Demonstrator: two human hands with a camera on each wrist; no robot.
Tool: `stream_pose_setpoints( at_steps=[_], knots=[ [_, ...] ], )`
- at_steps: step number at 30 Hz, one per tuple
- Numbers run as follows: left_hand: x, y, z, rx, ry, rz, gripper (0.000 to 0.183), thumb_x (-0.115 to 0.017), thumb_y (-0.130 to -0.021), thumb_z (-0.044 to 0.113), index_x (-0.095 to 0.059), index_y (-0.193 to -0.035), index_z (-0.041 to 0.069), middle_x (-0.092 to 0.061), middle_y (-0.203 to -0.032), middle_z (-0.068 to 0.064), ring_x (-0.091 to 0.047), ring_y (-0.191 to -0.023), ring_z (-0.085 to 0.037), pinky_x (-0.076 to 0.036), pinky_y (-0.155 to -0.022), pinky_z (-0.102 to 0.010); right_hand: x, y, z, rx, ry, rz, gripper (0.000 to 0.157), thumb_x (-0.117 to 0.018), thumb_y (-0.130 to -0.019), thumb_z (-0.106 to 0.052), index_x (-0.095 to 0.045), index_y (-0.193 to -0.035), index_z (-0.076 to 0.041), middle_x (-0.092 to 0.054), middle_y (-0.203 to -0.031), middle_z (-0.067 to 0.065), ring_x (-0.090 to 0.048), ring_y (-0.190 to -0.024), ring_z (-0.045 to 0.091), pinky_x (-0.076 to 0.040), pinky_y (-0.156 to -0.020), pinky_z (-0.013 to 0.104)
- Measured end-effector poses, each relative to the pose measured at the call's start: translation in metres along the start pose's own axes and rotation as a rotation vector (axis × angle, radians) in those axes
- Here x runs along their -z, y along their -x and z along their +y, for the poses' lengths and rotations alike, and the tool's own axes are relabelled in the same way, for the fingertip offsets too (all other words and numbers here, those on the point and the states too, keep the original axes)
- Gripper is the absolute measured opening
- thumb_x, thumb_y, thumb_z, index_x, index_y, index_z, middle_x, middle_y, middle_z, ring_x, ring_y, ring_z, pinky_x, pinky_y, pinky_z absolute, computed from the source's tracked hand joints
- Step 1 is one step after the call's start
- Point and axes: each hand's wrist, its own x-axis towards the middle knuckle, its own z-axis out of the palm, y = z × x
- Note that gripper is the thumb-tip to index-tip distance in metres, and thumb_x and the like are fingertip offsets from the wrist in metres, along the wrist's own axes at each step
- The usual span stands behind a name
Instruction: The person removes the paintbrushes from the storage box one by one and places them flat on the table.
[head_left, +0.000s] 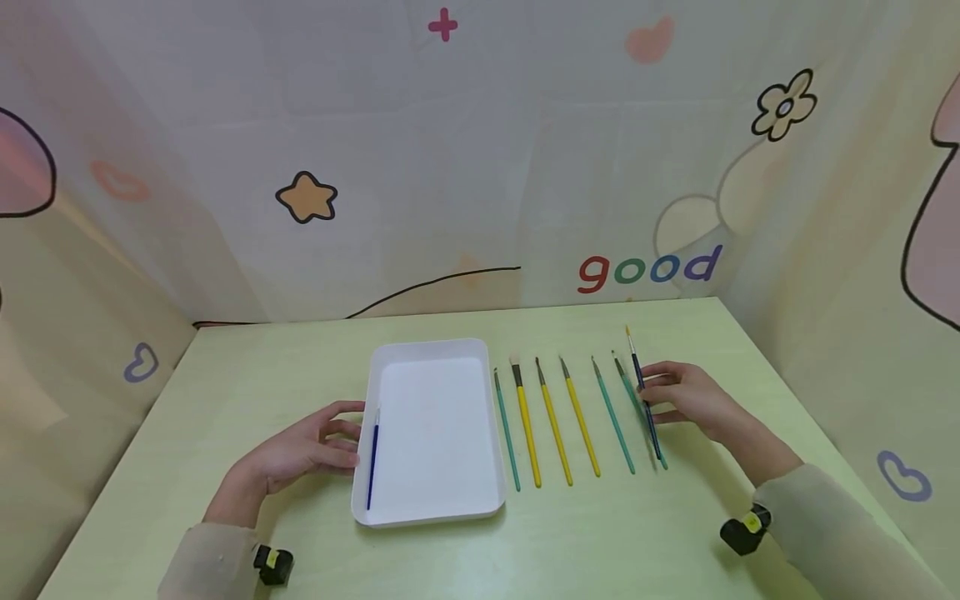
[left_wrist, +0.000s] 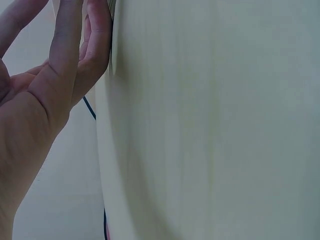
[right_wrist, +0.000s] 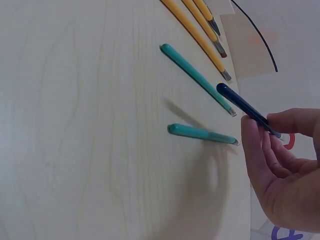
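Note:
My right hand [head_left: 690, 400] pinches a dark blue paintbrush [right_wrist: 243, 106] between thumb and fingertips. It is held above the table, over a teal paintbrush [head_left: 624, 372] at the right end of a row. At the tray's left side, my left hand [head_left: 303, 446] touches the rim with its fingers loosely extended. The white rectangular tray [head_left: 438, 433] lies flat, and one blue paintbrush [head_left: 372, 462] rests inside along its left wall. The left wrist view shows the left hand's fingers [left_wrist: 65, 45] against a thin strip of the tray's edge.
Right of the tray lie a teal brush [head_left: 507, 429], three yellow brushes [head_left: 553, 421] and another teal brush [head_left: 612, 414], roughly parallel with bristles away from me. A patterned curtain [head_left: 480, 167] rises behind the pale wooden table [head_left: 300, 525] and along both sides.

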Motion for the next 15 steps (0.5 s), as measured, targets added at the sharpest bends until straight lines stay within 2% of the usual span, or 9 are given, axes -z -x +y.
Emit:
stream_pose_setpoints(
  at_steps=[6, 15],
  knots=[
    [0.000, 0.001, 0.000, 0.002, -0.003, 0.001, 0.086, -0.077, -0.091, 0.004, -0.025, -0.159, 0.005, -0.047, -0.138, -0.027, -0.062, -0.112, -0.032, -0.057, -0.093, -0.044, 0.006, 0.000, 0.006, -0.011, 0.062, 0.030, 0.048, -0.059, -0.103, -0.007, -0.040, -0.142, 0.015, -0.056, -0.124, 0.031, -0.065, -0.096, 0.026, -0.060, -0.085, 0.048],
    [-0.001, 0.001, 0.001, 0.007, 0.010, 0.006, 0.086, -0.078, -0.090, 0.003, -0.027, -0.159, 0.005, -0.047, -0.137, -0.028, -0.063, -0.109, -0.032, -0.057, -0.093, -0.044, 0.009, -0.006, 0.017, -0.047, 0.238, 0.133, 0.042, -0.063, -0.097, -0.004, -0.048, -0.131, 0.016, -0.059, -0.110, 0.025, -0.062, -0.085, 0.026, -0.063, -0.069, 0.038]
  ],
)
